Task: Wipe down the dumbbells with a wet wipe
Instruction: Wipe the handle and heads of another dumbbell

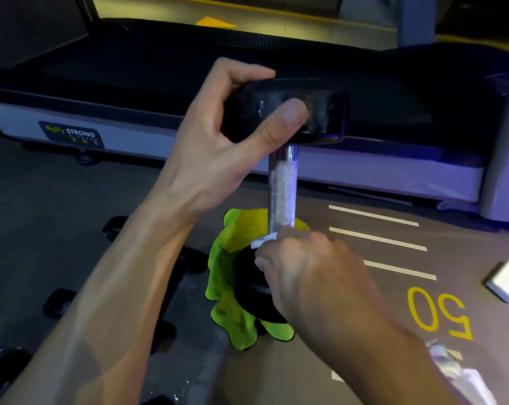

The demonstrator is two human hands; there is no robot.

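Note:
A dumbbell with black ends and a knurled chrome handle (282,191) stands upright on a bright green cloth (233,287) on the floor. My left hand (218,135) grips its black top end (326,112), thumb across the side. My right hand (314,276) is low on the handle where it meets the bottom end (247,287), pressing a white wet wipe (262,240) against it. Most of the wipe is hidden under my fingers.
A treadmill (101,133) runs across the back, close behind the dumbbell. More black dumbbells (60,302) lie on the floor at left. A white packet (507,279) lies at right and crumpled wipe wrapping (458,372) at lower right, near a yellow "50" floor marking (440,311).

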